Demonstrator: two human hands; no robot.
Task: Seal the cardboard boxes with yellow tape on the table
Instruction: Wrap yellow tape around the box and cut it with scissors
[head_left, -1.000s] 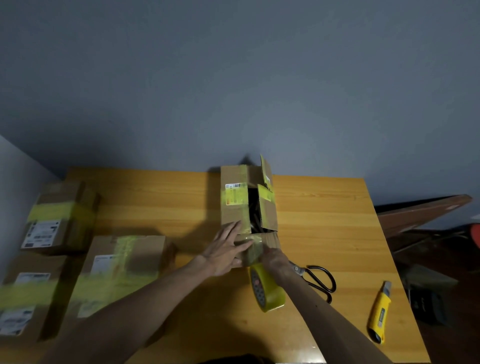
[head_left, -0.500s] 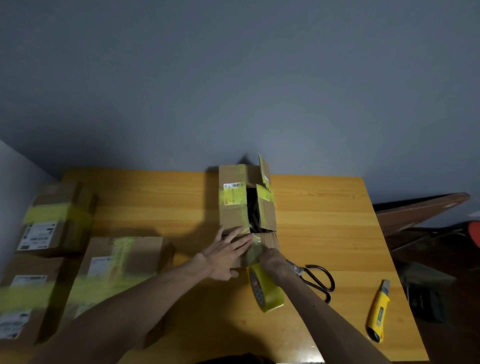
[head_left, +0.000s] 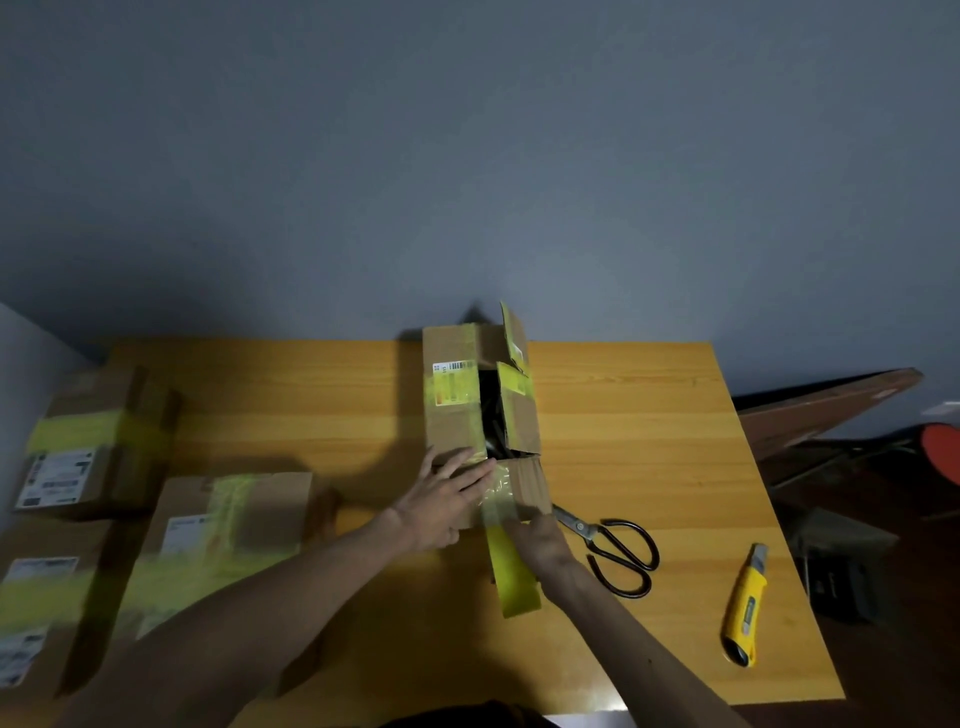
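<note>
Taped boxes (head_left: 228, 519) sit at the left; in the middle, the left hand (head_left: 441, 509) presses flat, fingers spread, on the near end of the open box (head_left: 452, 431). Right beside it the right hand (head_left: 540, 540) grips the yellow tape roll (head_left: 514, 582), strip running up onto the box, scissors (head_left: 618, 551) just right.

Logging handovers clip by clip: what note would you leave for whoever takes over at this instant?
Left hand: flat, pressing the tape end onto the near edge of the open cardboard box.
Right hand: holds the yellow tape roll just below that edge.
Done: three taped boxes sit at left.
Left: run tape over the gaping top flaps, cut it; scissors and utility knife lie to the right.
</note>
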